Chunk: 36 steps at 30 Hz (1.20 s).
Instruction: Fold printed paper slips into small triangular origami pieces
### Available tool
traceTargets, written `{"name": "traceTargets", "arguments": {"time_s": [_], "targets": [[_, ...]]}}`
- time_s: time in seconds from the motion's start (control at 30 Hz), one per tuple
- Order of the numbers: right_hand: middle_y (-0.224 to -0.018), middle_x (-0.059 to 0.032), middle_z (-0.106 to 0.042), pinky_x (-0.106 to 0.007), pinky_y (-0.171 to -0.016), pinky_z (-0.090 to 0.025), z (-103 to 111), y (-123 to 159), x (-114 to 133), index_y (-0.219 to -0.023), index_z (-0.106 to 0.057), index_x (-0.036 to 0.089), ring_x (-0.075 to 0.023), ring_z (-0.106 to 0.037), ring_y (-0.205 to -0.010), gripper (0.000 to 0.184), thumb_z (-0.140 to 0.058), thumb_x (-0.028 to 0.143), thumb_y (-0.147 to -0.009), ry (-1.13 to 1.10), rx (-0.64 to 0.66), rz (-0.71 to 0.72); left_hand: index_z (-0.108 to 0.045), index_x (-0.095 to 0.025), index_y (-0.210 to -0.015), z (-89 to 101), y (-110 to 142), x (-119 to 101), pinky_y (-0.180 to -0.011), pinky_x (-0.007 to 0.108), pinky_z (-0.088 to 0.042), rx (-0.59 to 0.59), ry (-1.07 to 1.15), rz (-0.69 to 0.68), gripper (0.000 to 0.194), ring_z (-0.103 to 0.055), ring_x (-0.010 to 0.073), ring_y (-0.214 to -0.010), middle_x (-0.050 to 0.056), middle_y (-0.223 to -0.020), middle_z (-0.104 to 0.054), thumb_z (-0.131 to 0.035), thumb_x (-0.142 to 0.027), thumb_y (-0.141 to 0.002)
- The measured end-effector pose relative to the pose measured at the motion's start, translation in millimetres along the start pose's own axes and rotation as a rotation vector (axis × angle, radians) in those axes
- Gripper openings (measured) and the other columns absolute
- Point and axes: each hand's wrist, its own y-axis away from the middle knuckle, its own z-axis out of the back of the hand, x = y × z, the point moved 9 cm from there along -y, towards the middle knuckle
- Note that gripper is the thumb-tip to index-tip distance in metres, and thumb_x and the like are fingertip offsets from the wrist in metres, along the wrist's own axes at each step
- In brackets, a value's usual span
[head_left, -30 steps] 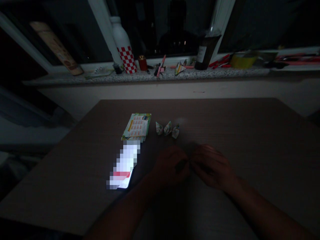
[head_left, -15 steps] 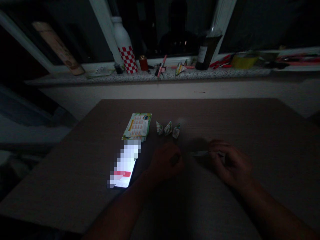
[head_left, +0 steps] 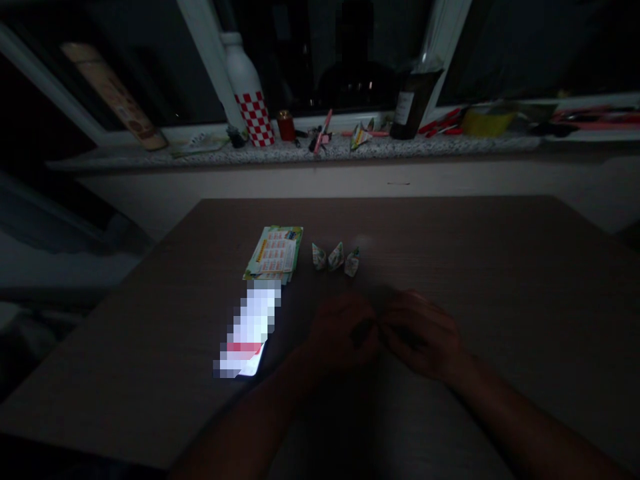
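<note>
My left hand [head_left: 349, 330] and my right hand [head_left: 423, 332] meet fingertip to fingertip low over the brown table [head_left: 480, 260]. Both are closed, thumbs and fingers pinched together. Whatever sits between them is hidden by the fingers and the dark. Just beyond my left hand stand three small folded paper pieces in a row: a left one [head_left: 319, 257], a middle one [head_left: 336, 257] and a right one [head_left: 352, 262]. A stack of printed cards [head_left: 274, 253] lies to their left, and a lit phone [head_left: 250, 330] rests below the cards, left of my left forearm.
Along the granite windowsill [head_left: 300, 157] stand a white bottle with red checks [head_left: 256, 113], a dark bag with a white label [head_left: 413, 107], a small red jar [head_left: 286, 125] and a patterned tube [head_left: 115, 97]. A yellow item [head_left: 487, 123] and pink pens lie there too.
My right hand has moved left, and its fingers now touch those of my left hand. The pale strip seen by the right fingertips before is no longer visible. The table items stay put.
</note>
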Motion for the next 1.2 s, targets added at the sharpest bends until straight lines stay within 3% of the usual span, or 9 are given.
{"name": "traceTargets", "arguments": {"time_s": [0.27, 0.43, 0.63, 0.73, 0.8, 0.9, 1.03, 1.2], "targets": [[-0.074, -0.0055, -0.067, -0.037, -0.065, -0.054, 15.4, -4.5, 11.4, -0.093, -0.062, 0.019, -0.0196, -0.064, -0.069, 0.026, -0.062, 0.002, -0.073, 0.003, -0.119, 0.031, -0.060, -0.018, -0.080, -0.8, 1.3, 3.8, -0.062, 0.026, -0.047, 0.021, -0.015, 0.026, 0.008, -0.058, 0.0139, -0.064, 0.002, -0.069, -0.064, -0.053, -0.021, -0.078], [-0.076, -0.0054, -0.066, -0.035, -0.063, -0.054, 21.1, 2.3, 8.4, -0.095, -0.062, 0.019, -0.0198, -0.065, -0.071, 0.027, -0.063, 0.003, -0.074, 0.014, -0.180, -0.019, -0.064, -0.016, -0.080, 3.8, 0.6, 9.4, -0.062, 0.025, -0.047, 0.003, -0.053, 0.061, 0.009, -0.060, 0.0130, -0.062, 0.001, -0.067, -0.066, -0.055, -0.017, -0.077], [-0.079, -0.0041, -0.068, -0.031, -0.062, -0.054, 42.2, 16.1, -20.1, -0.086, -0.064, 0.021, -0.0191, -0.066, -0.072, 0.013, -0.065, 0.012, -0.078, 0.121, -0.341, -0.265, -0.065, -0.018, -0.082, 14.7, 4.9, 35.7, -0.066, 0.026, -0.049, 0.034, -0.123, 0.243, 0.011, -0.064, 0.0140, -0.069, 0.001, -0.076, -0.069, -0.056, -0.014, -0.077], [-0.076, -0.0024, -0.069, -0.028, -0.059, -0.054, 38.0, 23.3, -44.4, -0.083, -0.066, 0.022, -0.0168, -0.066, -0.066, 0.004, -0.064, 0.019, -0.081, 0.071, -0.339, -0.421, -0.062, -0.017, -0.082, 18.3, 4.9, 35.8, -0.067, 0.026, -0.049, 0.013, -0.113, 0.255, 0.011, -0.063, 0.0142, -0.070, 0.002, -0.077, -0.068, -0.053, -0.014, -0.078], [-0.070, -0.0014, -0.070, -0.025, -0.052, -0.053, 26.2, 28.7, -61.4, -0.082, -0.066, 0.020, -0.0150, -0.065, -0.058, 0.004, -0.064, 0.024, -0.082, -0.008, -0.307, -0.544, -0.061, -0.016, -0.081, 17.2, 2.8, 27.3, -0.066, 0.027, -0.049, -0.008, -0.085, 0.200, 0.009, -0.061, 0.0144, -0.070, 0.003, -0.076, -0.066, -0.052, -0.014, -0.079], [-0.073, -0.0026, -0.072, -0.025, -0.052, -0.053, 2.3, 35.0, -77.9, -0.092, -0.066, 0.018, -0.0155, -0.067, -0.060, 0.015, -0.064, 0.028, -0.082, -0.127, -0.219, -0.664, -0.059, -0.016, -0.083, 10.9, 1.0, 16.7, -0.067, 0.027, -0.048, -0.005, -0.052, 0.131, 0.009, -0.061, 0.0151, -0.073, 0.004, -0.078, -0.064, -0.051, -0.015, -0.080], [-0.087, -0.0052, -0.072, -0.032, -0.072, -0.055, -23.9, 32.7, -80.2, -0.093, -0.068, 0.019, -0.0187, -0.068, -0.079, 0.013, -0.061, 0.024, -0.083, -0.073, 0.026, -0.605, -0.060, -0.016, -0.091, 0.3, 2.7, 20.9, -0.073, 0.031, -0.049, 0.082, -0.058, 0.157, 0.013, -0.060, 0.0181, -0.081, 0.006, -0.087, -0.064, -0.055, -0.019, -0.080], [-0.093, -0.0074, -0.070, -0.036, -0.083, -0.051, -23.6, 26.2, -81.5, -0.091, -0.068, 0.019, -0.0198, -0.065, -0.090, 0.012, -0.057, 0.019, -0.086, -0.117, 0.074, -0.547, -0.059, -0.018, -0.106, -14.3, 6.8, 29.9, -0.087, 0.036, -0.047, 0.308, -0.023, 0.192, 0.032, -0.057, 0.0216, -0.099, 0.008, -0.105, -0.062, -0.065, -0.024, -0.075]]}}
